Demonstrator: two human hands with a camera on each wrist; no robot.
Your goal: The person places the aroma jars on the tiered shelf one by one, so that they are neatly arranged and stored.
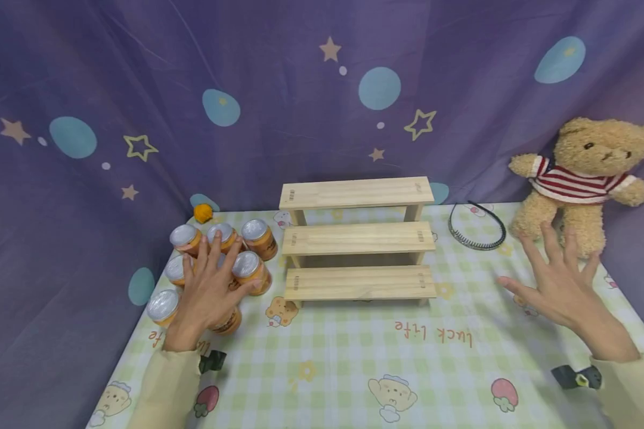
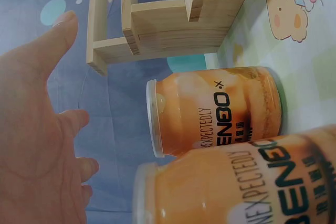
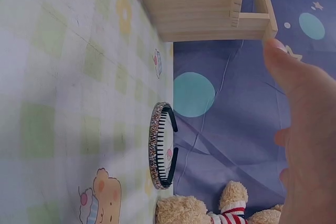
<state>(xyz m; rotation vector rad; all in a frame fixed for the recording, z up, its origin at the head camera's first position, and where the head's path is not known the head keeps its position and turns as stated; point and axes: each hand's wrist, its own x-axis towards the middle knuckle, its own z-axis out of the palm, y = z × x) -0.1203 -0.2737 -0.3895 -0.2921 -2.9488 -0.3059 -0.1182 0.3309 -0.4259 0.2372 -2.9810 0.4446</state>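
Observation:
My left hand [image 1: 208, 296] is spread over a cluster of several orange cans with silver lids on the left of the table, hiding some of them. One can [image 1: 260, 239] stands at the cluster's back right, another can [image 1: 251, 272] just beside my thumb. In the left wrist view the fingers stay above the lids, and a can [image 2: 220, 111] shows its printed label. My right hand [image 1: 566, 292] hovers with fingers spread over the right side of the table, holding nothing. Nearest to it are a teddy bear [image 1: 574, 185] in a striped shirt and a black toothed headband [image 1: 477, 243].
A three-step wooden shelf [image 1: 358, 238] stands in the middle, near the back. A small orange-yellow object [image 1: 203, 213] lies behind the cans. The table has a green checked cloth [image 1: 322, 357], and a purple curtain [image 1: 279, 119] hangs behind and at the sides.

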